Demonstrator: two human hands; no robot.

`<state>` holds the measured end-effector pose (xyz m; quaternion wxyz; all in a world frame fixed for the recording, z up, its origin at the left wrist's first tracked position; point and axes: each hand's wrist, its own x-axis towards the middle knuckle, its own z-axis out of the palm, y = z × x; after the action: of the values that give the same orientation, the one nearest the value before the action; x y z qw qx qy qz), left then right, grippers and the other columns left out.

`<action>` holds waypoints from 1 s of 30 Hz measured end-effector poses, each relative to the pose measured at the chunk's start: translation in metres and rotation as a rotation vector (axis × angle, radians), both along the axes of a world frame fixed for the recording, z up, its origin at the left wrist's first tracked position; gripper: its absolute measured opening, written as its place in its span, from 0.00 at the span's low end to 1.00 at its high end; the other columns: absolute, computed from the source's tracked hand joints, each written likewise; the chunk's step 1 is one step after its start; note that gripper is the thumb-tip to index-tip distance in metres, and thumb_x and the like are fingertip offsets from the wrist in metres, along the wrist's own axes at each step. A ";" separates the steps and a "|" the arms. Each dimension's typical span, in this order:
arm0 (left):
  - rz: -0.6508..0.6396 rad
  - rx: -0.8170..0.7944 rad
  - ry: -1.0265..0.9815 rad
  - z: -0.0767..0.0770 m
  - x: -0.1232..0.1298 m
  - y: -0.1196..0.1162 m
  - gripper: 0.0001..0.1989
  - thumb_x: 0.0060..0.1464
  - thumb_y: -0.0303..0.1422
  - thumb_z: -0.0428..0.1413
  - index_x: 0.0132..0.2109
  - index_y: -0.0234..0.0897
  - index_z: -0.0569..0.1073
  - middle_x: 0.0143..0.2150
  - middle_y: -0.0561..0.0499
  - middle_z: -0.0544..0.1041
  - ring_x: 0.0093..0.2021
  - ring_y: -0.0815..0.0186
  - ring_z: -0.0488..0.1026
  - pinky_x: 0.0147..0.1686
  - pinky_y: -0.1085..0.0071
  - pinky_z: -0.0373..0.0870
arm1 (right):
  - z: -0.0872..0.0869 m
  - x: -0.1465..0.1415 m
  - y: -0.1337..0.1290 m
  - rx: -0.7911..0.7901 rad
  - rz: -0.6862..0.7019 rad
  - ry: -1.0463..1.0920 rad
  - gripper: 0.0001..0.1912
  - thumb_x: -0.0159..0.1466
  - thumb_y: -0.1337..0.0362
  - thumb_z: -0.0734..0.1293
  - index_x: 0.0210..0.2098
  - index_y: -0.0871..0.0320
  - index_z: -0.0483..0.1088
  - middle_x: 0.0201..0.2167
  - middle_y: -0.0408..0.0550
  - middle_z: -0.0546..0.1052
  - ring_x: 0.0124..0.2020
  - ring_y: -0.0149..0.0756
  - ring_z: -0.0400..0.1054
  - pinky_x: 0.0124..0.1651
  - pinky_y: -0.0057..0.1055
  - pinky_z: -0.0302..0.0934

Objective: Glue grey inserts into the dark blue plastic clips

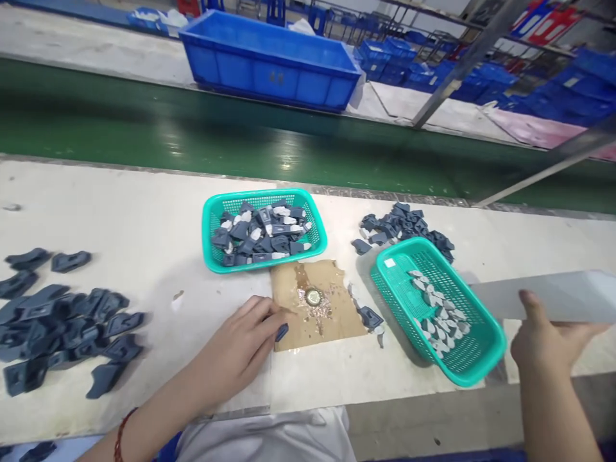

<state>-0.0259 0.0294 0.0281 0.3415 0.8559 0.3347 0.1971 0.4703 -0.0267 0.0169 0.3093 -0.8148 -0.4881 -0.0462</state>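
My left hand (250, 337) rests at the left edge of a brown cardboard piece (293, 337), its fingers closed on a small dark grey plastic part (282, 332), mostly hidden by them. A small round metallic disc (314, 296) sits on the cardboard amid wet, shiny spots. Over at the right, my right hand (546, 340) grips a flat light-grey panel (568, 296), thumb in front and fingers underneath. Left of that hand is a green basket (389, 301) with small whitish pieces (445, 321). Beside the cardboard lies another dark grey part (369, 317).
A second green basket (208, 247) holds dark grey parts with white pieces. Loose dark parts (52, 321) are piled at left, more (407, 224) at back right. Beyond the table run a green belt (144, 128) and a large blue bin (269, 70); a metal post (462, 70) slants at right.
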 end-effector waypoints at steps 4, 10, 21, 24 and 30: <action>-0.076 0.208 0.184 -0.012 0.011 0.008 0.22 0.64 0.21 0.46 0.59 0.39 0.74 0.43 0.43 0.75 0.44 0.54 0.71 0.41 0.59 0.74 | -0.012 0.007 -0.023 0.064 -0.310 0.161 0.41 0.67 0.45 0.66 0.69 0.54 0.44 0.63 0.78 0.64 0.63 0.63 0.68 0.49 0.50 0.70; -0.035 0.277 0.170 -0.028 0.000 -0.002 0.17 0.65 0.23 0.46 0.54 0.39 0.74 0.44 0.45 0.75 0.45 0.55 0.70 0.44 0.61 0.71 | 0.016 -0.073 -0.035 0.075 -0.261 -0.095 0.19 0.69 0.49 0.64 0.51 0.56 0.69 0.52 0.67 0.75 0.54 0.58 0.73 0.54 0.48 0.68; 0.083 -0.001 0.019 -0.010 -0.012 -0.014 0.22 0.66 0.25 0.48 0.62 0.51 0.71 0.49 0.49 0.77 0.49 0.60 0.74 0.47 0.68 0.76 | -0.006 -0.088 0.032 -0.433 0.255 -0.157 0.16 0.69 0.56 0.60 0.42 0.59 0.75 0.39 0.57 0.77 0.36 0.48 0.73 0.39 0.44 0.69; 0.235 -0.247 -0.115 -0.005 -0.008 -0.019 0.18 0.68 0.29 0.48 0.59 0.52 0.73 0.46 0.48 0.78 0.43 0.61 0.77 0.40 0.69 0.79 | -0.004 -0.086 0.030 -0.431 0.231 -0.122 0.17 0.68 0.54 0.60 0.41 0.59 0.75 0.37 0.56 0.77 0.34 0.46 0.73 0.38 0.43 0.69; 0.507 -0.880 -0.447 -0.009 0.000 -0.024 0.10 0.66 0.42 0.55 0.49 0.47 0.78 0.36 0.48 0.80 0.32 0.61 0.78 0.32 0.67 0.78 | 0.020 -0.111 0.027 -0.216 0.104 0.542 0.18 0.62 0.49 0.71 0.45 0.53 0.79 0.39 0.50 0.80 0.37 0.43 0.74 0.38 0.36 0.70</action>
<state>-0.0258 0.0056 0.0196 0.6714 0.4624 0.5004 0.2914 0.3589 0.0002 0.0365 0.3419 -0.7996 -0.4309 0.2412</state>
